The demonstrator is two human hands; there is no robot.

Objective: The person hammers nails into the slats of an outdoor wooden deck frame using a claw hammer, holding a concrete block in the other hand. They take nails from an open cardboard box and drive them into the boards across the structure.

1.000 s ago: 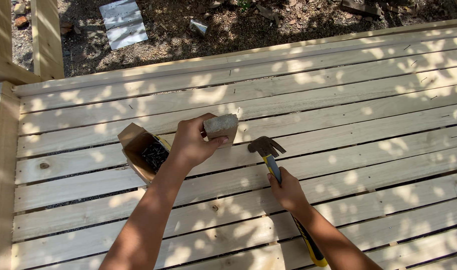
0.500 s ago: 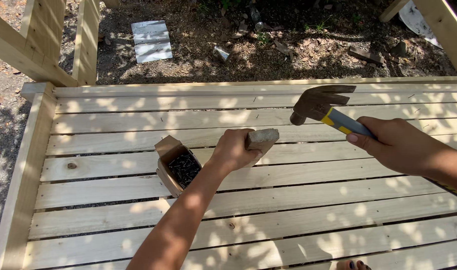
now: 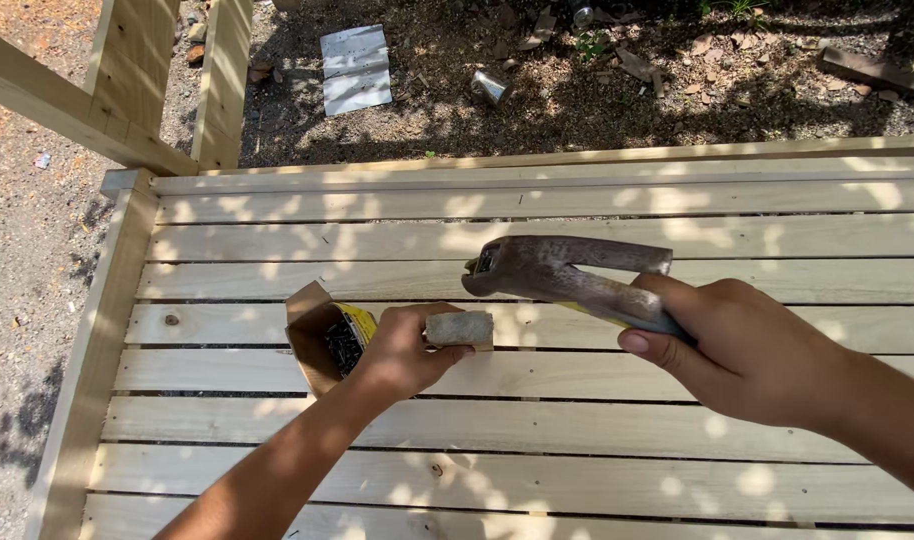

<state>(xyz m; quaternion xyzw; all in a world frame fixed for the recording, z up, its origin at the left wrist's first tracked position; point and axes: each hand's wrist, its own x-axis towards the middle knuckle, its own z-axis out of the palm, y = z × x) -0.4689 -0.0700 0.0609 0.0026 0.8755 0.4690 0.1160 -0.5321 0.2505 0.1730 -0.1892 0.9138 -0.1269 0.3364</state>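
Note:
My left hand (image 3: 402,350) grips a small wooden block (image 3: 459,328) and holds it against a plank of the pale wooden deck (image 3: 577,440). Just left of that hand lies an open cardboard box of dark nails (image 3: 329,338). My right hand (image 3: 747,350) holds a claw hammer (image 3: 567,275) raised above the deck. The rusty hammer head points left and hovers just above and to the right of the block. Only a little of the yellow and blue handle shows between head and fingers.
The deck's slats run left to right with narrow gaps. Timber posts (image 3: 167,80) rise at the top left corner. Beyond the far edge lies bare ground with a metal sheet (image 3: 355,68), a can (image 3: 489,87) and scraps of wood.
My right hand has lifted the hammer from the deck and swung it up and left, closer to the camera. My left hand stays on the block beside the nail box.

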